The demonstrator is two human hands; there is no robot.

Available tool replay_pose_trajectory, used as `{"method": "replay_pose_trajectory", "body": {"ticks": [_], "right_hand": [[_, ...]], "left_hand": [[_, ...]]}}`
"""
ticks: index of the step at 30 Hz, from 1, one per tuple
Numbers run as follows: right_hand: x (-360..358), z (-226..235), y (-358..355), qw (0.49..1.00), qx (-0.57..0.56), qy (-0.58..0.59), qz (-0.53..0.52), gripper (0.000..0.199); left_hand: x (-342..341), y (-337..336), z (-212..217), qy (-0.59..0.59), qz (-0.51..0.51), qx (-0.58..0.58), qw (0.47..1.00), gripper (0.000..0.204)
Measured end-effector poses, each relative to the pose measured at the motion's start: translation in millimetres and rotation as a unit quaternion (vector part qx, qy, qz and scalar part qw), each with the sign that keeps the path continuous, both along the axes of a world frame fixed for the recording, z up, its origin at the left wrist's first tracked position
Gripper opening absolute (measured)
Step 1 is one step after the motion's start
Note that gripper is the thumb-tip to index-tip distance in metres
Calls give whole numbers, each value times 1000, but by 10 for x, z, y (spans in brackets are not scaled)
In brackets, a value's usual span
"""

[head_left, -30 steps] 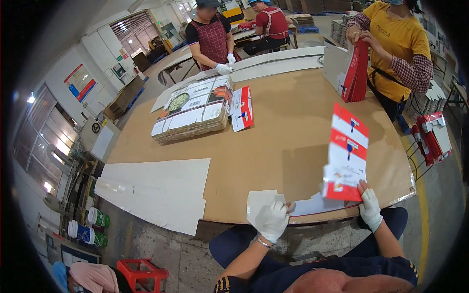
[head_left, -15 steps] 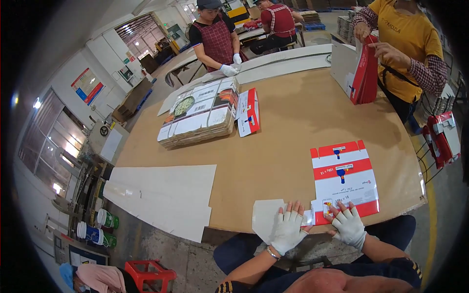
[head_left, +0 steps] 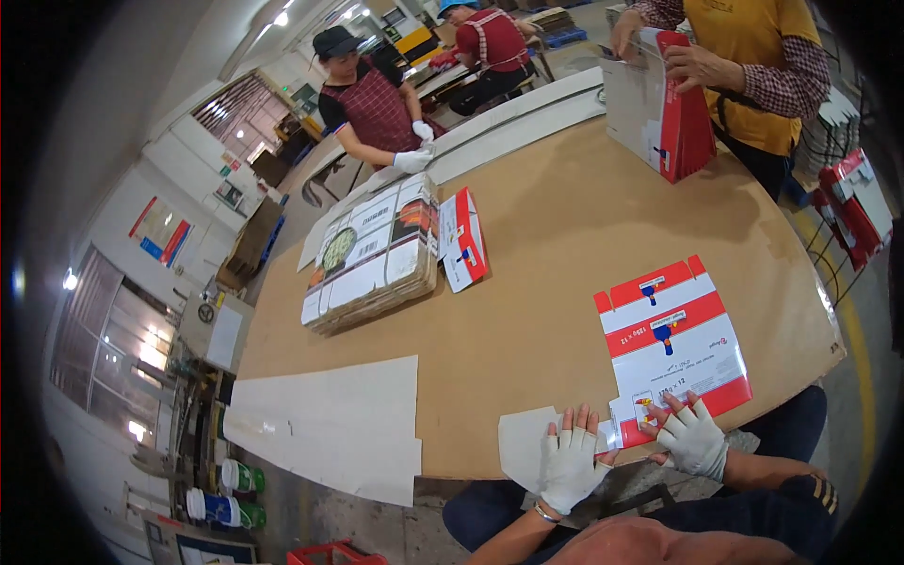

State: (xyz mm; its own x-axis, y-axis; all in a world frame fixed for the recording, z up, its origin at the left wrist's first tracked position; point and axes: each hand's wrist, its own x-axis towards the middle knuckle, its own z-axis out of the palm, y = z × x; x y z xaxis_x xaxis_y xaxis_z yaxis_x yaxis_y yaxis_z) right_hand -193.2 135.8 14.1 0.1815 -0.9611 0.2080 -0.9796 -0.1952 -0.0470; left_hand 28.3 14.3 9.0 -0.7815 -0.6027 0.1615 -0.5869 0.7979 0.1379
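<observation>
A flat, unfolded red and white carton (head_left: 683, 363) lies on the table at the near right, printed side up. My left hand (head_left: 573, 468), in a white glove with bare fingertips, lies with its fingers spread over a plain greyish-white board piece (head_left: 524, 443) and touches the carton's lower left edge with its thumb. Gloved the same way, my right hand (head_left: 694, 439) rests flat on the carton's near edge, fingers apart. Neither hand grips anything.
A strapped stack of printed cartons (head_left: 377, 252) stands beyond, with a red and white carton (head_left: 463, 240) beside it. A large white sheet (head_left: 330, 419) covers the near left. At the far right, a person's hand (head_left: 702, 68) holds upright red cartons (head_left: 686, 118). Another gloved person (head_left: 377, 118) stands across the table.
The whole view has tilted and shifted. Both my hands stay at the carton's near edge, fingers spread. The person in yellow still holds the upright cartons, hands slightly moved.
</observation>
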Motion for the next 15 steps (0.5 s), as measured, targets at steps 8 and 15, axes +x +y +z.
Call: {"method": "replay_pose_trajectory", "body": {"ticks": [8, 15], "right_hand": [[-35, 34, 15, 1000, -1, -20, 11, 59], [-70, 43, -18, 1000, -13, -22, 7, 59]], "left_hand": [[-24, 22, 12, -18, -3, 9, 1000, 73], [-62, -22, 22, -15, -7, 20, 1000, 75]]}}
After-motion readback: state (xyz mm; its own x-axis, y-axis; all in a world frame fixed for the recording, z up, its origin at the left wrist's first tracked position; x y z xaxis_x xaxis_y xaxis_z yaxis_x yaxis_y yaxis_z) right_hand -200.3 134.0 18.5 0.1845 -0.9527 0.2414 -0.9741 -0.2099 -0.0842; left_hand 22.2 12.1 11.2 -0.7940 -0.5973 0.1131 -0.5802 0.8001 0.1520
